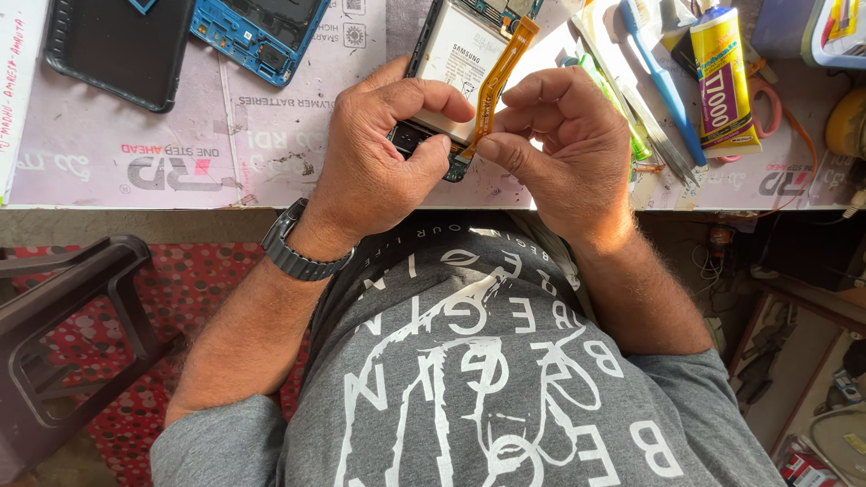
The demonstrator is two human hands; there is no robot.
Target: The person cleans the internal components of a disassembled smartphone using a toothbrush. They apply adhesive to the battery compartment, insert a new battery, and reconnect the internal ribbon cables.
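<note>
Left hand (379, 153) clamped on the near end of an opened phone (456, 68), thumb pressing across its lower edge, fingers curled underneath; back cover off, white battery (460, 54) exposed. Right hand (564, 144) pinching the lower end of an orange flex ribbon cable (501, 77) between thumb and forefinger, other fingers loosely curled. Ribbon runs diagonally from the pinch near the phone's lower right corner up over the battery's right edge toward the top of the phone, where its far end sits against the circuit board; whether it is plugged in there cannot be told. Phone lies at the near edge of the workbench (180, 135), tilted slightly, directly ahead of the person's chest. Dark wristwatch (298, 248) on the left wrist. Just right of the right hand: green-handled tool (622, 117), metal tweezers (663, 140), blue plastic pry tool (663, 81) and a yellow tube of adhesive (726, 86), lying side by side. Far left on the bench: black phone back cover (117, 50), and beside it a blue phone mid-frame (257, 32), well apart from the hands. Bench covered in pale printed sheeting, scuffed. Below bench edge: grey printed T-shirt (478, 361), dark plastic stool (63, 307) at left over red dotted floor covering (189, 289).
</note>
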